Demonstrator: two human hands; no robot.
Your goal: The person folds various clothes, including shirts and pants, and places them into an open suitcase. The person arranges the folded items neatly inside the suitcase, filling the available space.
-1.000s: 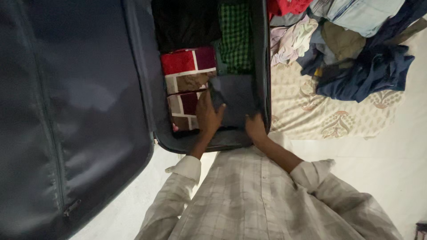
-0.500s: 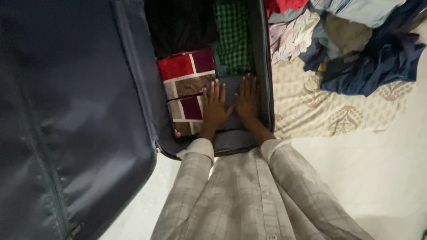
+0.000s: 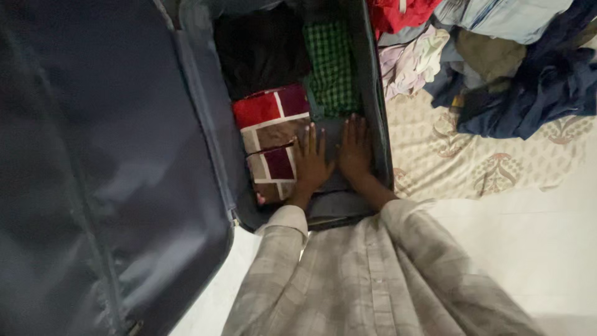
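An open dark blue suitcase lies on the floor, its lid swung out to the left. Inside sit a red, maroon and white patterned cloth, a green checked garment and a black garment. My left hand and my right hand lie flat, fingers spread, side by side on a folded dark grey garment at the near end of the suitcase. Neither hand grips anything.
A patterned cream sheet lies right of the suitcase. On it is a heap of loose clothes: dark blue, light blue, olive, pale and red pieces. Pale floor lies at the right.
One second ago my hands held the edges of the grey garment; since then they have laid it down and pressed flat on top of it. The view has shifted slightly.
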